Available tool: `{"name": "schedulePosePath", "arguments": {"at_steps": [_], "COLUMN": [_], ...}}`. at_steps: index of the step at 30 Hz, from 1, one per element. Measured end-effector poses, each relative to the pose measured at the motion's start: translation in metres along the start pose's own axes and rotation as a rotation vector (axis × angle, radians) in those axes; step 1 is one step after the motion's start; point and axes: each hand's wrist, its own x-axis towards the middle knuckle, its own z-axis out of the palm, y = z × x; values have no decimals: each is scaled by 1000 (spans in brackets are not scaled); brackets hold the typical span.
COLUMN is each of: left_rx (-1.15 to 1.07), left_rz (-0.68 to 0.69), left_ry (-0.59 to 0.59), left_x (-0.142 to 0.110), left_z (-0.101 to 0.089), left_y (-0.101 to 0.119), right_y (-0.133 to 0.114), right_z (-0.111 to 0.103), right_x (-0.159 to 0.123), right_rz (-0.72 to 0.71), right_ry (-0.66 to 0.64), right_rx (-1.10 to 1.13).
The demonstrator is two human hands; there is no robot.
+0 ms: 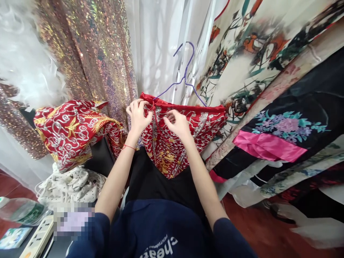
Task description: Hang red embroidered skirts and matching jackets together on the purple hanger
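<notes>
A red embroidered garment (167,150) with silver and gold patterns hangs on a purple wire hanger (185,77) in front of me, its lower edge tapering to a point. Thin red cord (155,114) dangles from its top band, between my hands. My left hand (138,116) is closed in a pinch at the band's left part, at the cord. To its right, my right hand (177,123) is also pinched, just under the band and over the embroidery. Whatever lies between its fingertips is too small to make out.
Another red embroidered piece (75,129) drapes over something black on the left. Below it are white dotted fabric (71,186), a plastic bottle (23,211) and a power strip (37,238). Sequined curtains (99,46) hang behind; dark floral garments (285,125) hang at right.
</notes>
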Motion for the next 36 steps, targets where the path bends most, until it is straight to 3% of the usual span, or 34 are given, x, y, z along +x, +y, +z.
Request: {"name": "schedulePosePath", "arguments": {"at_steps": [4, 8, 12, 16, 19, 24, 26, 28, 30, 32, 34, 36], "left_rx": [41, 62, 58, 50, -102, -530, -427, -179, 12, 19, -114, -296], "left_rz": [61, 78, 76, 5, -9, -22, 72, 141, 114, 64, 64, 41], "left_ry": [-81, -125, -86, 17, 41, -76, -171, -234, -165, 18, 190, 315], "left_x": [1, 2, 5, 18, 26, 21, 16, 14, 15, 17, 20, 22], "left_z": [0, -1, -4, -8, -8, -15, -22, -29, -31, -28, -19, -10], "left_y": [6, -1, -4, -15, -23, -15, -9, -4, -2, -1, 0, 2], "right_y": [-12, -16, -14, -8, -6, -7, -6, -5, -4, -5, -7, -11], "right_z": [41, 54, 41, 16, 5, 7, 8, 5, -2, -9, -16, -20], "right_x": [26, 39, 35, 35, 40, 44, 44, 44, 44, 44, 44, 44], "right_rz": [-44, -25, 4, 45, 43, 219, 249, 217, 179, 147, 80, -9], "right_ry": [-30, -53, 16, 192, 244, 68, 52, 74, 78, 5, -151, -325], "right_rx": [111, 198, 170, 120, 231, 639, 644, 499, 271, 116, 169, 373]}}
